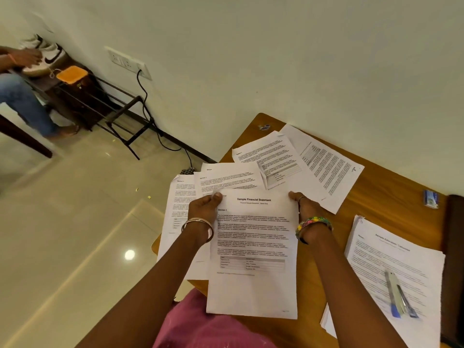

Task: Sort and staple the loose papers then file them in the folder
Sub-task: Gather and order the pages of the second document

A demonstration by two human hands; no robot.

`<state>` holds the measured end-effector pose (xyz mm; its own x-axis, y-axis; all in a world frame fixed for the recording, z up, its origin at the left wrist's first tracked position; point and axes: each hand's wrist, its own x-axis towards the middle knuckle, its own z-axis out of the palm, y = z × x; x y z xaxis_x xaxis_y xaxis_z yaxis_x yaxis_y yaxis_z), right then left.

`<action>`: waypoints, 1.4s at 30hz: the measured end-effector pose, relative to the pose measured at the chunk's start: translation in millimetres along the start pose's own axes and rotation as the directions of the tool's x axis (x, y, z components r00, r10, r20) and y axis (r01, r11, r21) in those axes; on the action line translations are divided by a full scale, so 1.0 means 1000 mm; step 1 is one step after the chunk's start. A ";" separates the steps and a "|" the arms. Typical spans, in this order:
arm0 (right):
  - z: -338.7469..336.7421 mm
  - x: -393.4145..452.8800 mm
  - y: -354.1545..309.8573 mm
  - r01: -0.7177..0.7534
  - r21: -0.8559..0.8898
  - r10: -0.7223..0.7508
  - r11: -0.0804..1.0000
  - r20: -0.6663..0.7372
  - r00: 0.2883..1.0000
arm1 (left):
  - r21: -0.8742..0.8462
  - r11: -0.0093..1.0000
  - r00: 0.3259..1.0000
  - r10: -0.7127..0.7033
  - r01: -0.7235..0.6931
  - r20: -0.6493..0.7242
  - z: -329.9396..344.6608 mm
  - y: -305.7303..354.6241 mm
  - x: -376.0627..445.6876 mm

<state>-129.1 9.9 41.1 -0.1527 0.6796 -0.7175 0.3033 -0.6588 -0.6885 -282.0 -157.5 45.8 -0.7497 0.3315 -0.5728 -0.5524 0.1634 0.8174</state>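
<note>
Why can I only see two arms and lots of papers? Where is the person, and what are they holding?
The camera sits on the person's head and looks down, so you see only their own arms. There is just this one picture. The left hand and the right hand pinch the top corners of one sheet, the Sample Financial Statement page. Under and behind it, loose printed pages lie scattered on a wooden table. On the right is a neater stack of papers with a stapler lying on top. A small blue box, perhaps staples, lies near the wall. Another person sits far off at the left.
</note>
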 end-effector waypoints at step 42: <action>0.107 0.051 0.005 0.457 -0.881 -0.405 -0.120 0.464 0.788 | 0.566 0.805 0.975 0.223 -0.179 -0.009 -0.129 -0.021 0.047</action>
<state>-236.2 6.9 -10.3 -0.6796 0.6523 -0.3355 0.7226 0.6742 -0.1529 -353.0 -265.5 -6.7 -0.8572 0.3514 -0.3764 -0.1041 0.5977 0.7950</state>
